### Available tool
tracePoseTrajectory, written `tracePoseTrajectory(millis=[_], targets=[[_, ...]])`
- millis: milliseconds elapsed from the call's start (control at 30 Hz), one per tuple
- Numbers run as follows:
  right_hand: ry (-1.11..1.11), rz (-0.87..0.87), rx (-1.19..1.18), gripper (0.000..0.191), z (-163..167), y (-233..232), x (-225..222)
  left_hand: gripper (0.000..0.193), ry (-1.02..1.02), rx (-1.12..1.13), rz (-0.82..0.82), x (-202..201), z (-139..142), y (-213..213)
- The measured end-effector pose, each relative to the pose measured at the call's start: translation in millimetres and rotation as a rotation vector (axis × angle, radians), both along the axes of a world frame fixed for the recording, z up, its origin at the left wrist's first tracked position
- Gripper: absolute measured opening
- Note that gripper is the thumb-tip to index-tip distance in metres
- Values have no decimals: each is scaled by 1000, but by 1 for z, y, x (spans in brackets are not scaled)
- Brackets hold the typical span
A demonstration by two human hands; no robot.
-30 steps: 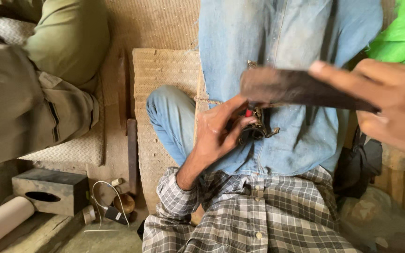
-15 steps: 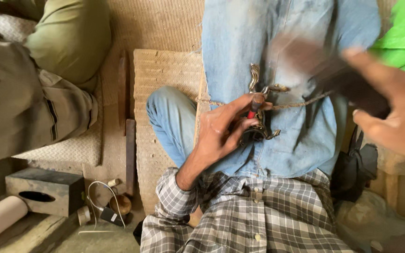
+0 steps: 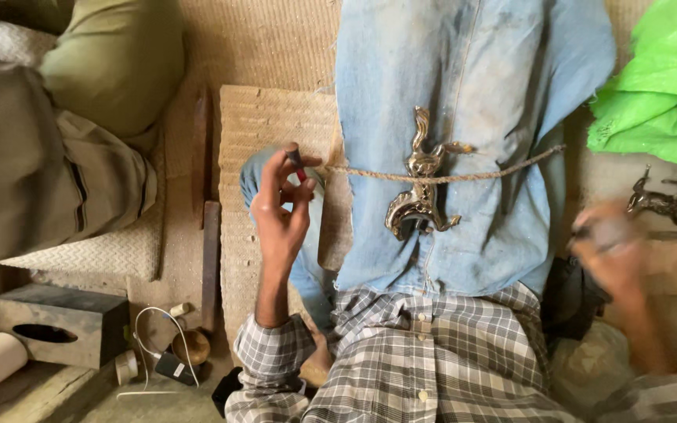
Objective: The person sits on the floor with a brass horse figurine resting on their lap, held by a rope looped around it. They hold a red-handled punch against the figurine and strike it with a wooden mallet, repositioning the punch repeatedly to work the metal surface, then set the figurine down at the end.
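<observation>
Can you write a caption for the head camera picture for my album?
Brass animal figure tied by rope on denim lap; left hand pinches a small tool.

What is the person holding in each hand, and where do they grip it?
The left hand pinches a small dark stick by its lower end between the fingertips. The right hand is blurred; its hold cannot be told.

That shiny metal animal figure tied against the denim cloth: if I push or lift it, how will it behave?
The metal figure looks like solid cast metal, so probably stiff and heavy for its size. The rope runs taut across it, so it would likely pivot rather than slide free. Its polished surface may be slippery, and its thin projecting parts could snag the denim cloth.
</observation>
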State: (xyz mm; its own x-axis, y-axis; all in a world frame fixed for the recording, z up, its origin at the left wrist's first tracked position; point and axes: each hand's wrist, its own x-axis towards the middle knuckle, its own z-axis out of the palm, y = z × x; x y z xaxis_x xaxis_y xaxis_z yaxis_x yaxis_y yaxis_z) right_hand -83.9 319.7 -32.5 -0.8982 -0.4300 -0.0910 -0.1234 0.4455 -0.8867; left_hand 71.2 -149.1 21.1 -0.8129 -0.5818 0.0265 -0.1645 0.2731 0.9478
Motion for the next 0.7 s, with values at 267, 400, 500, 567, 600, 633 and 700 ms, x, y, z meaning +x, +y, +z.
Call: tracePoseTrajectory(millis=[267,400,500,567,600,633,700], targets=[[167,304,525,63,0,27,49,47,-97,-448,-9,-14,-18,9],[291,140,509,63,40,-1,19,49,-62,-386,-25,-11,-23,11],[426,68,308,48,51,-58,-6,49,-58,-423,-11,-9,-22,12],[565,90,364,30,54,-87,-18,48,-126,-412,16,-7,-16,14],[592,81,380,23,57,-93,-22,47,-60,-469,9,-6,-11,15],[622,70,398,17,60,-96,-25,46,9,-524,2,-6,-6,16],[703,66,423,11,62,-91,-30,42,67,-625,-3,-7,7,20]])
